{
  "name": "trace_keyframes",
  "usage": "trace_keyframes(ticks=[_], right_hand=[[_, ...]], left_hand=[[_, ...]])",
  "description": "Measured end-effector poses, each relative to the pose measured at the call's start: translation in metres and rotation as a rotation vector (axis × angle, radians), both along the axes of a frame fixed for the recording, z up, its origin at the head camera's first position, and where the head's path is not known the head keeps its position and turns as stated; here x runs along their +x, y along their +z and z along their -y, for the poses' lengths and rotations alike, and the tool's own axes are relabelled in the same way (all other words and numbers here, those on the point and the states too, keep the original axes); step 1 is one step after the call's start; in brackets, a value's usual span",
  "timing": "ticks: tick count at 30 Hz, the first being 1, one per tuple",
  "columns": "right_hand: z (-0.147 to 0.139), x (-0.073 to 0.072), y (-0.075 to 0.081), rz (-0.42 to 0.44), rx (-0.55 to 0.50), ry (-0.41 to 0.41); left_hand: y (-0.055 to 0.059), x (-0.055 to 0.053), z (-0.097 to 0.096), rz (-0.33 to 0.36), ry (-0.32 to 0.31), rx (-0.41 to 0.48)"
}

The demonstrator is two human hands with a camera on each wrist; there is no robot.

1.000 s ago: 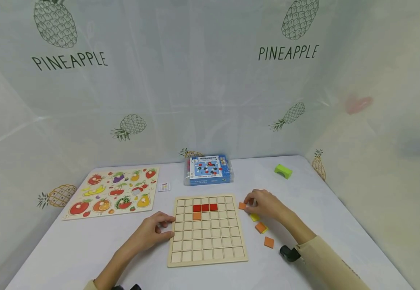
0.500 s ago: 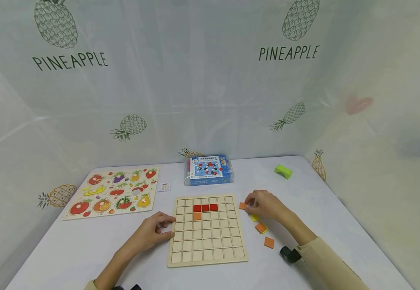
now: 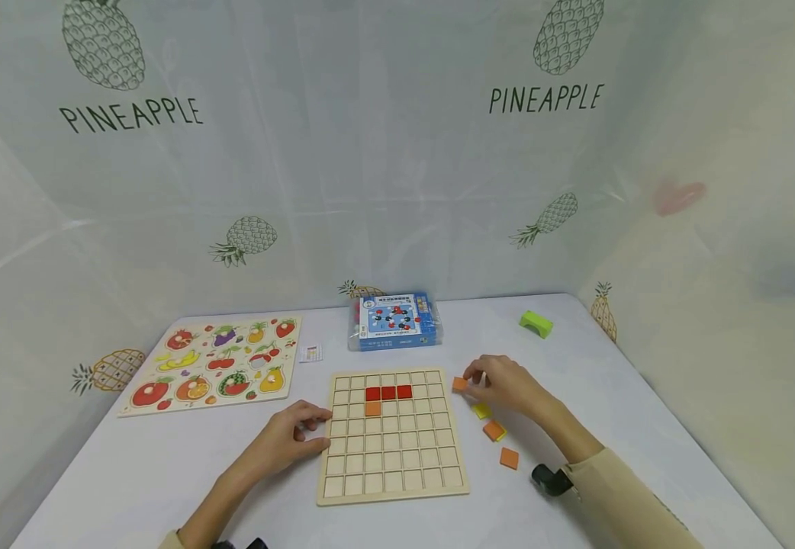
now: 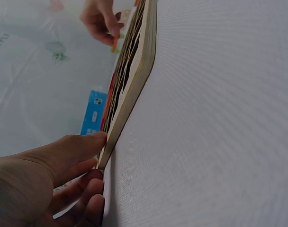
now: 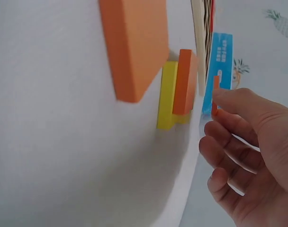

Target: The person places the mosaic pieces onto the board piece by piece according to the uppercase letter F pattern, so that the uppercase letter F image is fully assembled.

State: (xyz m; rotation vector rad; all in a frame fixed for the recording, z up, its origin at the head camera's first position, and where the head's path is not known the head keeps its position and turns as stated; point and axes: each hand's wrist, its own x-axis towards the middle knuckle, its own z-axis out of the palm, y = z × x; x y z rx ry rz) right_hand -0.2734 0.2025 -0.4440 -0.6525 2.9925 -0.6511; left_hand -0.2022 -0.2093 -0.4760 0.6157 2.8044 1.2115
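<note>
Orange tile (image 3: pixel 460 384) pinched just right of the board (image 3: pixel 392 442)

I see three red tiles (image 3: pixel 387 393) and one orange square (image 3: pixel 373 409) in its cells. My right grip (image 3: pixel 507 385) pinches the tile; my left grip (image 3: pixel 284 438), spread, touches the board's left edge.

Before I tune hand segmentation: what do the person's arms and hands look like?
Left hand and right hand: ungloved. Beige left sleeve barely shows; beige right sleeve has a thin dark mark, too small to read. Black right wrist camera is rounded; black left wrist camera is partly out of frame.
</note>
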Motion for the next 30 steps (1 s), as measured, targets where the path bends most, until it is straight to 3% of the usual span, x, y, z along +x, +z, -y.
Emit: trace_keyframes(ticks=[17,30], right_hand=[[0.034,0.014,0.006,-0.019,-0.017,0.100],[0.076,0.022,0.007,-0.038,0.005,0.254]], left_hand=[[-0.001,-0.001,0.001,0.000,-0.003,0.001],[-0.001,-0.001,0.000,-0.007,0.002,-0.005]])
